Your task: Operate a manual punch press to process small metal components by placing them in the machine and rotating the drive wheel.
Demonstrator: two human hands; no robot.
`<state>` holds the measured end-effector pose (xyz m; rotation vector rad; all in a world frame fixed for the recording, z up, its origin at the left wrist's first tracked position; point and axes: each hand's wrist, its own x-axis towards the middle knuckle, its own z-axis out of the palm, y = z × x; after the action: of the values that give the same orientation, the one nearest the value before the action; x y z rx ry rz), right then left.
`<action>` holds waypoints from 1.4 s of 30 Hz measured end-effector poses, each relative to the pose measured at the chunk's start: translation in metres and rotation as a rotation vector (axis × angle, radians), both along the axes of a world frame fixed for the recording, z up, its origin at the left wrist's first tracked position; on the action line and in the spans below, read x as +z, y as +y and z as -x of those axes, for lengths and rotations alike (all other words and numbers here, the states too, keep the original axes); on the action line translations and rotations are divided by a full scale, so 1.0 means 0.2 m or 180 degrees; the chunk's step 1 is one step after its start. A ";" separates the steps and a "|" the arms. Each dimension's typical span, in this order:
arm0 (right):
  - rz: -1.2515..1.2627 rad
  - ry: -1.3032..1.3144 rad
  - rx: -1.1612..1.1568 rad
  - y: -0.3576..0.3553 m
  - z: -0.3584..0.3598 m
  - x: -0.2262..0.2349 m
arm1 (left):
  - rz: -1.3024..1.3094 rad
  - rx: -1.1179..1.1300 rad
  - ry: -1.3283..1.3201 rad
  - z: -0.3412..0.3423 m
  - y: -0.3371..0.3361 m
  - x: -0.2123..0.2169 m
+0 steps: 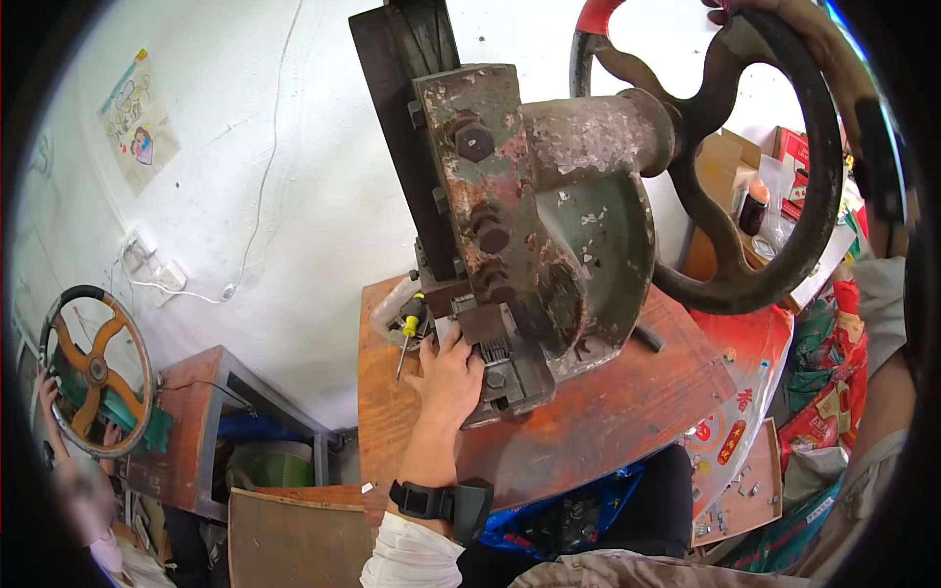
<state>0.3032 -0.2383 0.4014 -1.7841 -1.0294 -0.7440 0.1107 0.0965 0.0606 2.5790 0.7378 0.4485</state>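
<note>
My left hand reaches palm down to the die block at the base of a worn green-grey screw press. Its fingers are spread, the tips touching the metal beside the die; I cannot make out any part between them. A black band circles that wrist. At the upper right, my right hand is closed round the top of the press's large dark handwheel, mostly cut off by the picture's edge. A yellow-handled screwdriver lies left of my left hand, by a plastic tub of small parts.
The press stands on a reddish wooden table. Below lie a blue bag of metal pieces and a shallow box of small parts. Bags and cartons crowd the right. At far left, another person's hand touches a second handwheel.
</note>
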 end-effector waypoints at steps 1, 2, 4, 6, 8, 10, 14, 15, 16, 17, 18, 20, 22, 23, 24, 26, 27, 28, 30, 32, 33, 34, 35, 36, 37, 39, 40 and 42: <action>-0.0052 0.0066 -0.0005 -0.05 -0.01 -0.03 | 0.0146 0.0017 0.0016 0.00 0.00 0.01; -0.0090 0.0135 0.0018 -0.10 -0.04 -0.09 | 0.0175 0.0032 0.0016 0.01 -0.01 0.02; -0.0156 0.0254 0.0041 -0.22 -0.07 -0.25 | 0.0139 -0.0016 0.0020 -0.01 -0.05 0.05; -0.0685 0.0253 -0.1141 -0.22 0.08 -0.58 | 0.0230 -0.0053 -0.0015 0.00 -0.07 0.07; -0.1784 -0.0363 -0.0527 0.08 0.02 -1.29 | 0.0190 0.0180 0.0100 0.06 -0.01 0.02; -0.1285 -0.0343 -0.1402 0.07 0.03 -1.54 | 0.0233 0.0088 0.0091 0.03 -0.01 0.04; -0.2105 0.0338 -0.0508 0.09 0.06 -1.42 | 0.0328 0.0001 0.0108 0.01 -0.04 0.03; -0.1723 0.0065 -0.0387 0.03 0.09 -1.23 | 0.0327 0.0016 0.0158 -0.02 -0.04 0.03; -0.1648 0.0204 -0.0754 0.06 0.14 -1.07 | 0.0324 0.0068 0.0226 0.00 0.00 0.02; -0.1262 0.0435 -0.0804 0.01 0.16 -0.90 | 0.0291 0.0166 0.0218 0.03 0.00 0.04; -0.1107 0.0414 -0.0521 -0.04 0.08 -0.80 | 0.0323 0.0121 0.0202 0.02 0.01 0.02; -0.0706 0.0702 -0.0357 -0.07 0.12 -0.57 | 0.0355 0.0105 0.0186 0.04 0.00 0.04; -0.0986 0.0583 -0.0379 -0.12 0.16 -0.58 | 0.0333 0.0061 0.0056 0.01 -0.04 0.07; -0.1375 0.0502 -0.0369 -0.08 0.17 -0.76 | 0.0319 0.0163 0.0058 0.02 -0.03 0.05; -0.1802 0.0173 -0.0393 -0.01 0.11 -0.98 | 0.0270 0.0132 0.0114 0.02 -0.01 0.02; -0.1571 -0.0353 -0.0547 0.05 0.00 -1.50 | 0.0320 -0.0021 0.0028 -0.03 -0.05 0.04; -0.1580 -0.0337 -0.0563 0.10 0.01 -1.54 | 0.0308 -0.0031 0.0047 -0.02 -0.04 -0.01; -0.2063 -0.0309 -0.0513 0.16 0.06 -1.54 | 0.0374 -0.0239 -0.0184 -0.02 0.01 -0.08; -0.2307 -0.0033 -0.0447 0.17 0.08 -1.40 | 0.0705 -0.0363 -0.0371 0.00 0.07 -0.05; -0.1690 0.0264 -0.0626 0.08 0.18 -1.06 | 0.2249 -0.1238 -0.0957 0.08 0.18 -0.06; -0.1337 0.0257 -0.0843 0.04 0.19 -0.89 | 0.3268 -0.1607 -0.1000 0.11 0.12 0.05; -0.0971 0.0322 -0.0717 0.01 0.16 -0.73 | 0.3220 -0.1572 -0.0994 0.13 0.12 0.06; -0.0600 0.0360 -0.0608 -0.02 0.12 -0.58 | 0.2500 -0.1440 -0.0944 0.12 0.13 0.05; -0.0148 0.0411 -0.0469 -0.04 0.04 -0.44 | 0.1813 -0.1316 -0.0871 0.09 0.12 0.04; 0.0311 0.0440 -0.0385 -0.06 0.02 -0.31 | 0.1821 -0.1387 -0.0864 0.05 0.06 0.07; 0.0221 0.0475 -0.0540 -0.04 0.14 -0.12 | 0.0210 -0.0160 -0.0115 -0.06 -0.14 0.16; 0.0112 0.0579 -0.0414 0.05 0.15 -0.08 | 0.0304 0.0321 -0.0169 -0.05 -0.17 0.19; 0.0191 0.0534 -0.0184 0.13 0.09 -0.05 | 0.0401 0.0358 -0.0193 -0.01 -0.09 0.17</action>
<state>0.2855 -0.2131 0.3917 -1.8999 -0.9001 -0.5926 0.1135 0.0783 0.0940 2.4051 0.8644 0.4965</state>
